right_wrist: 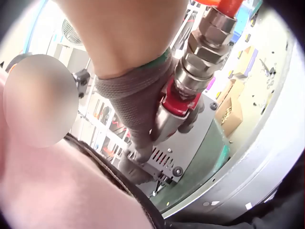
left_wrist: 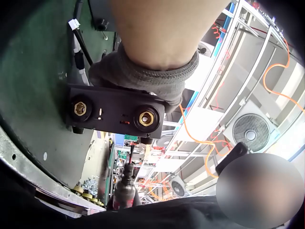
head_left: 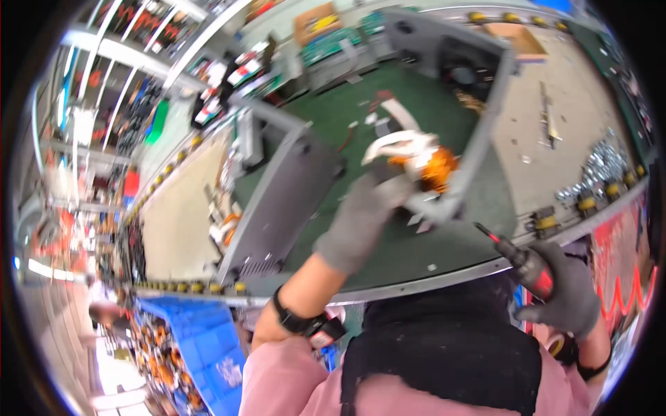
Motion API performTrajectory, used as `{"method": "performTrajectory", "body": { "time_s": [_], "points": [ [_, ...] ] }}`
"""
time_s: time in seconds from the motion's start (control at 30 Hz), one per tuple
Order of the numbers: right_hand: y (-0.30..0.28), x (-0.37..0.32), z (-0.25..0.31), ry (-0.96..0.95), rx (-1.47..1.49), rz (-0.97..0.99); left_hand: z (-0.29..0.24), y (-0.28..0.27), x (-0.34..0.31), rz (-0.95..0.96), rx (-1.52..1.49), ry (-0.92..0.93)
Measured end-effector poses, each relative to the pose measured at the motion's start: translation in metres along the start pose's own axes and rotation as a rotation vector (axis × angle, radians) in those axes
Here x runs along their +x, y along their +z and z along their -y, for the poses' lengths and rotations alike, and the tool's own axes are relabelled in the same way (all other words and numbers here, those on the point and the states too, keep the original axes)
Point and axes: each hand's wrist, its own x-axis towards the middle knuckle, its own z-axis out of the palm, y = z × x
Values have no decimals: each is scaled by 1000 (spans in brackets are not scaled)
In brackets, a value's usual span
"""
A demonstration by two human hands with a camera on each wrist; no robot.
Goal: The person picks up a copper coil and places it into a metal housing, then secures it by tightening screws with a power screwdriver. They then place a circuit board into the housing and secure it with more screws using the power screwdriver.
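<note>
My gloved left hand (head_left: pixel 364 218) grips a dark metal part (left_wrist: pixel 114 110) with two brass nuts set in round black mounts. Beside its fingers in the head view are an orange copper coil (head_left: pixel 437 170) and white wires (head_left: pixel 399 145), near the lower corner of a grey metal casing (head_left: pixel 489 111). At the bench's front edge, my gloved right hand (head_left: pixel 572 295) holds a pneumatic screwdriver (head_left: pixel 531 267), its bit pointing up and left. The right wrist view shows the air fitting (right_wrist: pixel 198 62) at the screwdriver's rear end. The left fingers are blurred and partly hidden.
A second grey casing (head_left: pixel 281 197) stands on the left of the green mat (head_left: pixel 347 253). Loose screws (head_left: pixel 600 170) are heaped at the right, below a cardboard box (head_left: pixel 520 41). A blue crate (head_left: pixel 201 343) stands below the bench's left front edge.
</note>
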Motion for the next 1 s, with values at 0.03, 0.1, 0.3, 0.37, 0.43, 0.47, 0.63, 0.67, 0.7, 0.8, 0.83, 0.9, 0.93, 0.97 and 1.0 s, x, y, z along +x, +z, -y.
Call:
{"method": "performTrajectory", "body": {
  "time_s": [0.03,0.1,0.3,0.37,0.43,0.47,0.63,0.67,0.7,0.8,0.83,0.9,0.93,0.97,1.0],
  "points": [
    [4,-3,1,-18,20,54,11,4,4,16,208,181],
    [9,-5,2,2,69,165,16,24,6,-19,309,154],
    [26,5,12,-47,176,192,5,6,-54,-151,621,462],
    [31,12,16,-57,169,194,-32,-35,-91,-98,963,604],
    [37,22,25,-92,168,238,-57,-52,-123,-377,1335,667],
    [42,28,32,-81,163,232,-73,-56,-133,-448,1610,528],
    [62,52,67,-190,166,242,-72,-92,-111,-46,1523,455],
    [65,55,70,-232,148,233,-71,-90,-107,-45,1516,463],
    [69,55,72,-196,116,241,-70,-87,-105,-18,1534,472],
    [74,57,78,-167,91,220,-65,-76,-95,-4,1491,530],
    [74,56,78,-163,86,219,-64,-73,-94,-7,1482,539],
    [74,53,77,-135,84,195,-65,-64,-90,-22,1488,532],
    [75,51,76,-132,81,193,-62,-64,-89,-20,1484,535],
    [74,48,75,-103,106,185,-60,-62,-87,-22,1453,543],
    [72,46,74,-75,133,176,-58,-60,-86,-23,1423,551]
  ]
}}
